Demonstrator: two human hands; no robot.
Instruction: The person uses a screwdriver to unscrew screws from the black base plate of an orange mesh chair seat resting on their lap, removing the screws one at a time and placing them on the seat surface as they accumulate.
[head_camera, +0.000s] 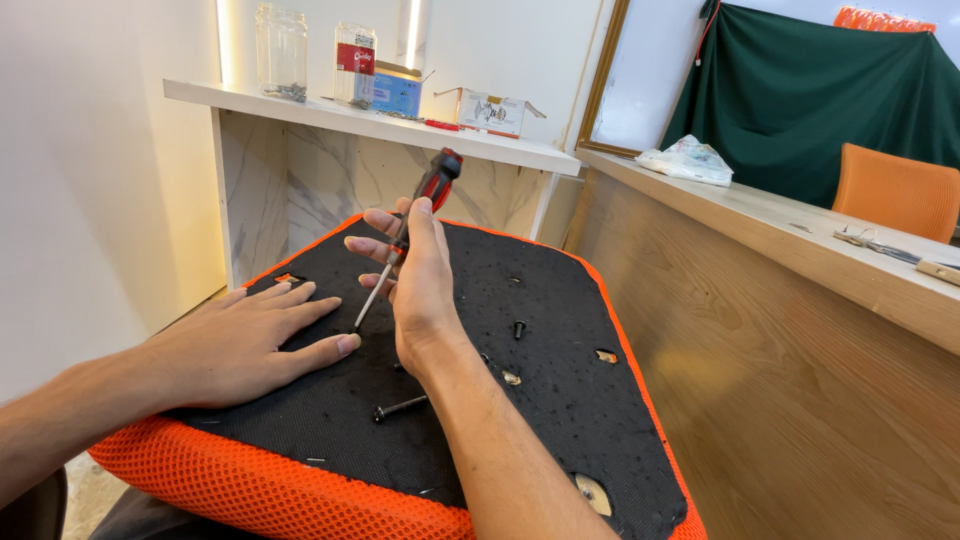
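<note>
A red-and-black-handled screwdriver with a slim steel shaft (400, 245) stands tilted over the middle of an upturned chair seat, its handle leaning toward one o'clock and its tip down on the seat's black fabric underside (560, 400). The right hand (420, 290) has its grip clenched around the lower handle and upper shaft, fingers curled to the left. Whether the tip sits in a screw head cannot be told, since the thumb of the other hand lies just beside it.

The left hand (250, 340), at nine o'clock from the tip, lies flat and released on the black fabric, fingers spread and holding nothing.

At six o'clock from the tip a long black bolt (400, 407) lies loose on the fabric, near the right wrist. At three o'clock a short black bolt (519, 328) stands upright. The orange mesh cushion edge (250, 485) wraps the seat's near side.

Farther out, at twelve o'clock, a white marble-patterned shelf (300, 105) carries a clear glass jar (281, 52) and a small open cardboard box (492, 111). At two o'clock a wooden surface (800, 235) holds a crumpled white plastic bag (688, 160).
</note>
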